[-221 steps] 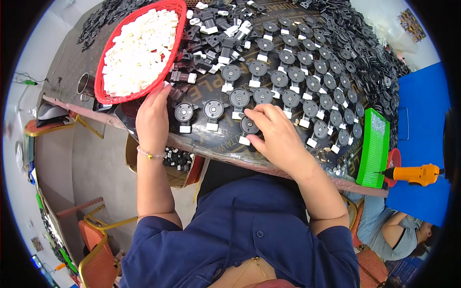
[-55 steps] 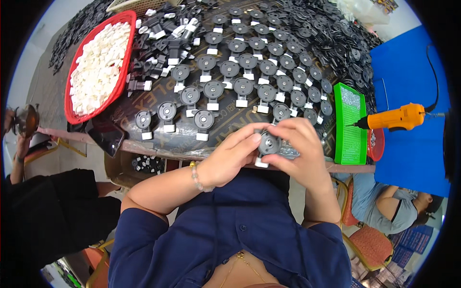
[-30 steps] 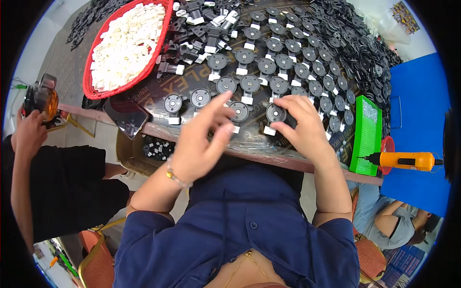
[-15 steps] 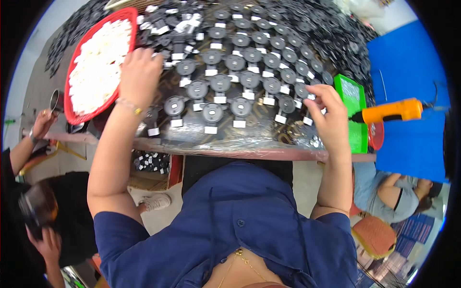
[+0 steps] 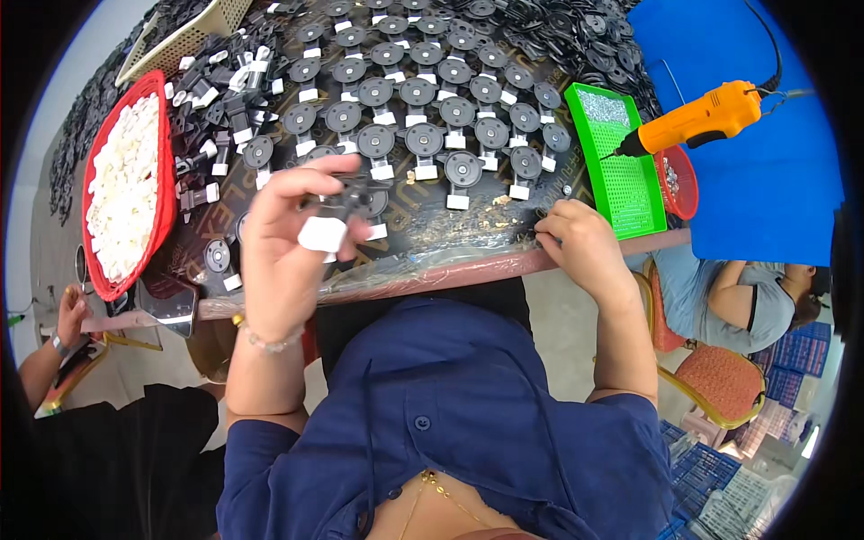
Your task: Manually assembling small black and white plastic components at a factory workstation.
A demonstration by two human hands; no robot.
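Note:
My left hand (image 5: 292, 243) is raised above the near side of the table, closed around a black plastic part with a white tab (image 5: 324, 234). My right hand (image 5: 580, 238) rests low at the table's near edge, fingertips pinched against the surface; whatever they hold is hidden. A small metal screw (image 5: 567, 191) lies just beyond it. Across the tabletop stand rows of black round-headed assemblies (image 5: 424, 139) with white tabs. Some of them are covered by my left hand.
On the left are a red basket (image 5: 168, 180) of white pieces and a heap of black-and-white parts (image 5: 238, 112). To the right, an orange electric screwdriver (image 5: 702, 117) hangs over a green tray (image 5: 630, 184) beside a red bowl (image 5: 691, 184) of small metal pieces. Other people sit at both sides.
My left hand has come from beside the red basket toward me and now holds a black part with a white tab. My right hand has dropped to the table edge. The view has shifted.

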